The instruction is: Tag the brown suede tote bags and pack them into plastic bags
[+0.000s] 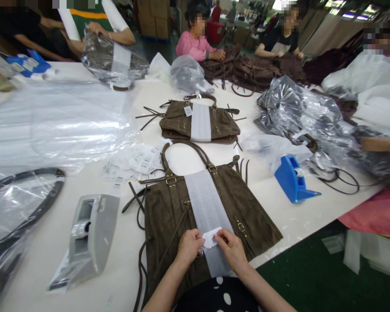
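Observation:
A dark olive handbag (165, 216) lies flat on the table right in front of me, its two handles pointing away. Around its middle runs a pale grey paper band (208, 195). Over the band, my left hand (191, 246) pinches the left end of a small white tag (212, 237), with a bit of clear plastic by the fingertips. The thumb and fingers of my right hand (229, 247) grip the tag's right end. Beyond the handles sits a second olive handbag (175, 119), also banded in paper, with a white tag hanging on it.
A grey tape dispenser (99, 234) stands at left, a blue tape dispenser (290, 180) at right. Loose printed labels (144, 160) and clear plastic bags (61, 121) cover the left side. Plastic-wrapped bags (299, 104) crowd the right. Several people work across the table (143, 97).

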`<action>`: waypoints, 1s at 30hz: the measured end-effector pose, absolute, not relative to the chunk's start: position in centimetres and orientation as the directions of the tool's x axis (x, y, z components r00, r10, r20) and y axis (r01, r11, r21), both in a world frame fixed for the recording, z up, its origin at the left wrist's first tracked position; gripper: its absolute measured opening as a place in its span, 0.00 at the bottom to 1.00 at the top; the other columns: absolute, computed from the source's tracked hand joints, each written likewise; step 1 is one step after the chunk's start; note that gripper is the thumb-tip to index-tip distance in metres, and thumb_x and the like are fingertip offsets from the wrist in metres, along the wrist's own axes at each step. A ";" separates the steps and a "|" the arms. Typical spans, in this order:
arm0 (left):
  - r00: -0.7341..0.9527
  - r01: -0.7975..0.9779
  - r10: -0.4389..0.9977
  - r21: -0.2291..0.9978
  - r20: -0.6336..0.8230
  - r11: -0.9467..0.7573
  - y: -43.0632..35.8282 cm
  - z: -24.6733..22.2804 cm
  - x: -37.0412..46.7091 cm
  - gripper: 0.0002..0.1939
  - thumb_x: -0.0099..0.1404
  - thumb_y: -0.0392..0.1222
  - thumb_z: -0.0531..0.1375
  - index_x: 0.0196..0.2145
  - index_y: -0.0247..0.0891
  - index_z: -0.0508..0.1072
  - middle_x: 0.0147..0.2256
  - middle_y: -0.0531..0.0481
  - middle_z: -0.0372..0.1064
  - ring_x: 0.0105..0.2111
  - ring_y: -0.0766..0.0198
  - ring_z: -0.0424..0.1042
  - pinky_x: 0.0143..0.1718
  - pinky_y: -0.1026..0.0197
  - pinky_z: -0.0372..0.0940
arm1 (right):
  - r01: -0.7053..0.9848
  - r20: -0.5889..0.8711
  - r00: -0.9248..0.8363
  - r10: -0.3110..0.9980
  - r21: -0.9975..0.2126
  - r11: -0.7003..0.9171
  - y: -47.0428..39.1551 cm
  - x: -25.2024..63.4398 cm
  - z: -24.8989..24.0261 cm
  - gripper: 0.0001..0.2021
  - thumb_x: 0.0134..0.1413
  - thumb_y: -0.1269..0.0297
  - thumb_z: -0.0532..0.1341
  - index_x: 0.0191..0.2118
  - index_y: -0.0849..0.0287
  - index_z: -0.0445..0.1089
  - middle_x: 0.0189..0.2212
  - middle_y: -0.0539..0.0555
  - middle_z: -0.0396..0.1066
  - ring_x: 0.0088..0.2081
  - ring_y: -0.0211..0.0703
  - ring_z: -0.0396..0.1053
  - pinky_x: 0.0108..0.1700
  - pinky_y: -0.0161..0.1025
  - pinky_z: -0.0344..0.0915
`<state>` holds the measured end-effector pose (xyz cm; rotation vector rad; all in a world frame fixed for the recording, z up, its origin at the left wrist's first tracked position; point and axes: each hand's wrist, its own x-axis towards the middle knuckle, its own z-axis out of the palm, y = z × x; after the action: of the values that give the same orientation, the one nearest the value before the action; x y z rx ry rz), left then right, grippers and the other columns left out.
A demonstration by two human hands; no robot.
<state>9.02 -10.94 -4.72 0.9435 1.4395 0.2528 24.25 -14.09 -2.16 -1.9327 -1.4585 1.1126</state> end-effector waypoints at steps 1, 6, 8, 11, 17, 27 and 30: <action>0.176 0.397 0.675 0.679 -0.716 0.617 -10.9 -4.7 9.0 0.02 0.48 0.37 0.56 0.22 0.36 0.66 0.15 0.58 0.62 0.17 0.70 0.63 0.20 0.68 0.56 | 0.562 -0.309 0.098 0.946 -0.767 -0.308 -14.3 24.3 -2.3 0.11 0.50 0.58 0.53 0.24 0.58 0.62 0.20 0.47 0.60 0.25 0.36 0.59 0.28 0.32 0.55; 0.187 0.484 0.721 0.701 -0.668 0.524 -10.8 -4.2 8.8 0.08 0.50 0.44 0.56 0.23 0.36 0.68 0.15 0.56 0.65 0.18 0.68 0.64 0.22 0.67 0.56 | 0.592 -0.333 0.113 0.936 -0.734 -0.332 -14.6 24.5 -3.2 0.10 0.50 0.57 0.52 0.26 0.57 0.62 0.21 0.47 0.61 0.24 0.37 0.60 0.28 0.33 0.55; 0.192 0.518 0.726 0.696 -0.661 0.497 -10.8 -4.0 8.8 0.11 0.51 0.46 0.55 0.23 0.36 0.69 0.15 0.55 0.65 0.18 0.67 0.65 0.22 0.67 0.56 | 0.597 -0.347 0.120 0.930 -0.723 -0.347 -14.5 24.5 -3.3 0.09 0.50 0.58 0.52 0.27 0.57 0.62 0.21 0.47 0.62 0.24 0.37 0.60 0.28 0.33 0.56; 0.170 0.571 0.729 0.669 -0.663 0.475 -10.8 -3.9 9.0 0.10 0.52 0.45 0.54 0.23 0.36 0.69 0.15 0.55 0.66 0.19 0.67 0.65 0.22 0.67 0.55 | 0.594 -0.358 0.118 0.926 -0.722 -0.355 -14.3 24.4 -3.2 0.09 0.50 0.58 0.52 0.27 0.57 0.63 0.21 0.48 0.63 0.24 0.38 0.61 0.28 0.33 0.57; 0.101 0.663 0.732 0.594 -0.674 0.456 -10.6 -3.5 9.3 0.08 0.51 0.43 0.54 0.21 0.38 0.70 0.17 0.54 0.68 0.24 0.65 0.67 0.22 0.66 0.51 | 0.547 -0.339 0.081 0.937 -0.771 -0.326 -14.2 24.4 -2.7 0.09 0.49 0.61 0.53 0.29 0.57 0.67 0.26 0.50 0.66 0.29 0.40 0.63 0.32 0.34 0.58; 0.083 0.733 0.718 0.531 -0.691 0.426 -10.3 -2.9 9.5 0.09 0.51 0.44 0.55 0.24 0.40 0.73 0.22 0.51 0.70 0.26 0.64 0.67 0.23 0.65 0.50 | 0.407 -0.345 0.008 0.938 -0.856 -0.318 -14.5 25.2 -2.7 0.08 0.49 0.62 0.55 0.28 0.58 0.69 0.26 0.50 0.66 0.31 0.40 0.64 0.35 0.34 0.59; 0.082 0.743 0.714 0.520 -0.695 0.421 -10.2 -2.7 9.5 0.09 0.51 0.44 0.55 0.25 0.40 0.73 0.23 0.51 0.70 0.27 0.64 0.67 0.24 0.65 0.50 | 0.397 -0.342 -0.030 0.939 -0.866 -0.303 -14.4 25.5 -2.5 0.08 0.49 0.62 0.55 0.28 0.58 0.70 0.26 0.50 0.66 0.31 0.39 0.64 0.35 0.34 0.59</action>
<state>9.54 -10.24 -2.71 1.3002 1.6365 -0.0353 25.53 -14.38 -2.51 -1.7193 -1.4039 1.3230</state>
